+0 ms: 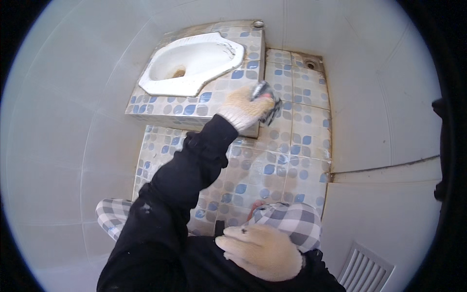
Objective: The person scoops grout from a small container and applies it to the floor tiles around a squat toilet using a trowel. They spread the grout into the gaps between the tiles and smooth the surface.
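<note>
My left hand (245,104), in a cream knitted work glove with a white cuff, reaches forward to the front right corner of the raised tiled step. Its fingers are closed on a crumpled grey-and-black rag (270,111), partly smeared by motion, with a small pinkish spot showing. Whether the rag touches the tiles I cannot tell. Close to my body, beside my checked trouser knee, lies my right hand (262,252) in a matching glove. Its fingers are stretched out and hold nothing visible. Left of the rag, a white squat toilet (194,88) is set into the step, with brown stains in its bowl.
The tiled step (168,118) ends in a raised edge above the patterned floor (304,170). A round drain (310,64) sits in the far right corner. Pale walls (369,97) enclose both sides. A white slatted vent (366,268) is at the lower right.
</note>
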A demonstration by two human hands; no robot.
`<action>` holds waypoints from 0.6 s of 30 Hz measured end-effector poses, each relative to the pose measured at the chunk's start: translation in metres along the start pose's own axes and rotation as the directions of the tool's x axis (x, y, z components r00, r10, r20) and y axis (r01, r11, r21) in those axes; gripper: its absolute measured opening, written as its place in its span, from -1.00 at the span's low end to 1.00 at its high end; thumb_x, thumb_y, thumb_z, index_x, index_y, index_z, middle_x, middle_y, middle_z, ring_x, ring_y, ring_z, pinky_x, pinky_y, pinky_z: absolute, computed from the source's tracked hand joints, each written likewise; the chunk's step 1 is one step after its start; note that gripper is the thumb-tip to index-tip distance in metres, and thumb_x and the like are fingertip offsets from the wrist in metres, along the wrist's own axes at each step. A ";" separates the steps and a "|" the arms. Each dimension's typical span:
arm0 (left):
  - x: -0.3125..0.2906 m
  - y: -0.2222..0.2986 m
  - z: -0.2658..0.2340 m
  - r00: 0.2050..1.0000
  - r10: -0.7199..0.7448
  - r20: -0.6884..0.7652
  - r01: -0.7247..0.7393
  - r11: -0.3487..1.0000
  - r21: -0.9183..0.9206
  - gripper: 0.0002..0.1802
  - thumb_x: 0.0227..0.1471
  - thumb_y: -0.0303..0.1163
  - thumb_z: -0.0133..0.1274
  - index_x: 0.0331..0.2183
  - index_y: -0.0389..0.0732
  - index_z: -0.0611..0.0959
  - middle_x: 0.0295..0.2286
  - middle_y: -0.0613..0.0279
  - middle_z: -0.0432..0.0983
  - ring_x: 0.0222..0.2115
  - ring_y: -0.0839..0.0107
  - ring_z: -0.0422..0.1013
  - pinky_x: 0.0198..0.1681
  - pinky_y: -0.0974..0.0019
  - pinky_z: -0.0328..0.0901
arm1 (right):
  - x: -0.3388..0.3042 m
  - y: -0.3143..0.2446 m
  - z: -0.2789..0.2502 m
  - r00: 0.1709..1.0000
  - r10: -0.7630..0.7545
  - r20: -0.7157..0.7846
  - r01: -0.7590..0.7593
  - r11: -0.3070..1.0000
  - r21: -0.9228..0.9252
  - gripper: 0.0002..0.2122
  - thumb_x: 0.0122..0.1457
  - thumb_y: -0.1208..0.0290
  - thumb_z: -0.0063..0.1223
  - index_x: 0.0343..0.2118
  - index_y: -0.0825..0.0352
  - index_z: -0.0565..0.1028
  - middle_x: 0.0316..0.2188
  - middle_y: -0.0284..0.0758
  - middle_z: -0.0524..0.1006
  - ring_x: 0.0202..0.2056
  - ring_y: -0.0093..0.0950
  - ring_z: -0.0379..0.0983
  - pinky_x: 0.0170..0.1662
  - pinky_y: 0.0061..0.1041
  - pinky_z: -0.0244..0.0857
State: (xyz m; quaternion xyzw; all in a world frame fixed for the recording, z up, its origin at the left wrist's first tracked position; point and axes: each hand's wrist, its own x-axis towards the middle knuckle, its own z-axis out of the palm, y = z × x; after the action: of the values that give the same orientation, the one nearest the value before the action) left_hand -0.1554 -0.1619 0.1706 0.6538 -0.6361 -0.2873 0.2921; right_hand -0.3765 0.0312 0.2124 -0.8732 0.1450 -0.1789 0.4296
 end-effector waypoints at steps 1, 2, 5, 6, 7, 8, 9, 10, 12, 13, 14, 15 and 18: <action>-0.009 0.004 0.000 0.994 0.015 -0.105 -0.031 0.989 -0.147 -0.45 0.04 0.03 0.12 -0.23 -0.32 0.62 -0.40 -0.16 0.60 -0.33 0.01 0.54 -0.20 0.12 0.37 | -0.012 0.005 -0.009 0.972 -0.069 -0.223 0.090 0.992 0.086 -0.74 0.27 0.37 -0.04 -0.05 0.35 0.51 -0.18 -0.29 0.55 -0.21 -0.38 0.53 -0.08 -0.40 0.41; -0.019 0.000 -0.007 0.990 -0.113 -0.086 0.072 0.922 -0.381 -0.48 0.09 -0.02 0.11 -0.17 -0.34 0.59 -0.39 -0.01 0.60 -0.34 0.24 0.55 -0.28 0.21 0.40 | -0.025 0.011 -0.019 0.892 -0.105 -0.440 0.187 0.972 0.145 -0.77 0.27 0.44 -0.05 -0.09 0.40 0.52 -0.24 -0.28 0.57 -0.25 -0.38 0.53 -0.11 -0.38 0.42; -0.059 -0.025 -0.016 0.922 -0.386 -0.022 0.094 0.279 -0.956 -0.66 0.25 -0.19 -0.02 0.00 -0.12 0.46 -0.17 0.12 0.53 -0.33 0.39 0.54 -0.45 0.35 0.50 | -0.061 0.042 -0.038 0.528 0.420 -0.738 0.032 0.858 0.512 -0.73 0.19 0.44 0.09 -0.07 0.44 0.55 -0.20 -0.16 0.61 -0.21 -0.36 0.55 -0.07 -0.40 0.41; -0.074 -0.036 -0.017 0.923 -0.379 0.068 0.098 0.061 -0.993 -0.67 0.30 -0.25 -0.10 0.04 -0.12 0.42 -0.12 0.08 0.52 -0.22 0.25 0.55 -0.30 0.22 0.57 | -0.064 0.065 -0.036 0.118 0.500 -0.858 0.219 0.830 0.513 -0.74 0.20 0.47 0.06 -0.11 0.50 0.55 -0.28 -0.24 0.62 -0.28 -0.47 0.53 -0.14 -0.44 0.42; -0.091 -0.044 -0.009 0.941 -0.319 0.116 0.082 -0.116 -0.990 -0.67 0.32 -0.26 -0.15 0.05 -0.17 0.41 -0.05 0.02 0.48 -0.09 0.15 0.51 -0.11 0.09 0.55 | -0.068 0.093 -0.043 0.255 0.579 -0.774 -0.158 0.815 0.558 -0.72 0.23 0.43 0.05 -0.05 0.45 0.53 -0.21 -0.19 0.62 -0.19 -0.41 0.54 -0.05 -0.43 0.39; -0.108 -0.050 0.005 0.941 -0.285 0.180 0.106 -0.256 -0.961 -0.63 0.31 -0.29 -0.14 0.08 -0.22 0.38 0.01 -0.03 0.43 0.02 0.08 0.44 0.03 0.03 0.48 | -0.071 0.119 -0.046 0.370 0.649 -0.664 -0.491 0.744 0.454 -0.69 0.26 0.39 0.04 0.02 0.40 0.52 -0.14 -0.14 0.61 -0.10 -0.35 0.54 0.05 -0.41 0.36; -0.124 -0.054 0.021 0.898 -0.284 0.335 0.205 -0.405 -0.891 -0.58 0.29 -0.31 -0.10 0.12 -0.27 0.34 0.06 -0.07 0.37 0.06 0.04 0.39 0.10 0.01 0.43 | -0.059 0.148 -0.031 0.512 0.662 -0.547 -0.513 0.747 0.423 -0.64 0.26 0.37 0.05 0.08 0.40 0.46 -0.09 -0.14 0.60 -0.07 -0.35 0.53 0.06 -0.42 0.34; -0.140 -0.056 0.040 0.868 -0.254 0.427 0.234 -0.549 -0.803 -0.53 0.28 -0.33 -0.08 0.15 -0.31 0.30 0.09 -0.12 0.34 0.10 -0.03 0.34 0.14 -0.02 0.39 | -0.047 0.171 -0.013 0.624 0.675 -0.393 -0.559 0.737 0.379 -0.58 0.26 0.34 0.06 0.15 0.39 0.40 -0.05 -0.13 0.58 -0.04 -0.34 0.52 0.08 -0.43 0.33; -0.163 -0.062 0.074 0.766 -0.304 0.566 0.254 -0.666 -0.701 -0.51 0.29 -0.31 -0.09 0.16 -0.31 0.29 0.11 -0.16 0.30 0.12 -0.11 0.29 0.18 -0.07 0.33 | -0.030 0.195 0.039 0.746 0.629 -0.218 -0.542 0.764 0.351 -0.51 0.28 0.29 0.05 0.21 0.38 0.30 0.02 -0.15 0.54 -0.01 -0.33 0.50 0.08 -0.42 0.32; -0.174 -0.064 0.091 0.770 -0.290 0.569 0.262 -0.669 -0.696 -0.48 0.29 -0.29 -0.10 0.17 -0.33 0.26 0.10 -0.20 0.29 0.09 -0.10 0.31 0.17 -0.01 0.35 | -0.018 0.202 0.070 0.753 0.527 -0.393 -0.290 0.803 0.521 -0.51 0.29 0.26 0.04 0.22 0.35 0.30 -0.02 -0.20 0.55 -0.06 -0.36 0.51 0.04 -0.46 0.34; -0.185 -0.069 0.105 0.776 -0.267 0.571 0.268 -0.680 -0.682 -0.46 0.30 -0.28 -0.11 0.19 -0.35 0.23 0.09 -0.25 0.28 0.07 -0.09 0.33 0.16 0.05 0.37 | -0.011 0.205 0.101 0.686 0.463 -0.561 -0.019 0.782 0.622 -0.51 0.30 0.23 0.02 0.23 0.33 0.30 -0.06 -0.25 0.56 -0.10 -0.38 0.52 0.01 -0.50 0.37; -0.192 -0.079 0.107 0.735 -0.249 0.630 0.305 -0.709 -0.635 -0.47 0.30 -0.28 -0.11 0.18 -0.34 0.24 0.09 -0.21 0.29 0.08 -0.08 0.33 0.17 0.04 0.36 | -0.005 0.206 0.120 0.643 0.628 -0.439 0.049 0.538 0.841 -0.52 0.31 0.22 0.00 0.23 0.31 0.29 -0.08 -0.29 0.55 -0.11 -0.41 0.51 -0.02 -0.53 0.37; -0.204 -0.106 0.118 0.736 -0.037 0.676 0.458 -0.708 -0.537 -0.48 0.31 -0.26 -0.12 0.18 -0.32 0.26 0.12 -0.14 0.31 0.10 -0.02 0.33 0.16 0.04 0.34 | -0.001 0.213 0.155 0.619 0.770 -0.158 0.290 -0.038 0.956 -0.54 0.35 0.21 -0.09 0.25 0.25 0.26 -0.12 -0.36 0.51 -0.15 -0.49 0.50 -0.10 -0.62 0.38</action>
State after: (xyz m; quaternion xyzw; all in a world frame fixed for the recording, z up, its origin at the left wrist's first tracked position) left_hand -0.1787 0.0425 0.0135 0.1684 0.2044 -0.8302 0.4906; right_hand -0.3311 0.0143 -0.0460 -0.1091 0.3066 -0.4497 0.8318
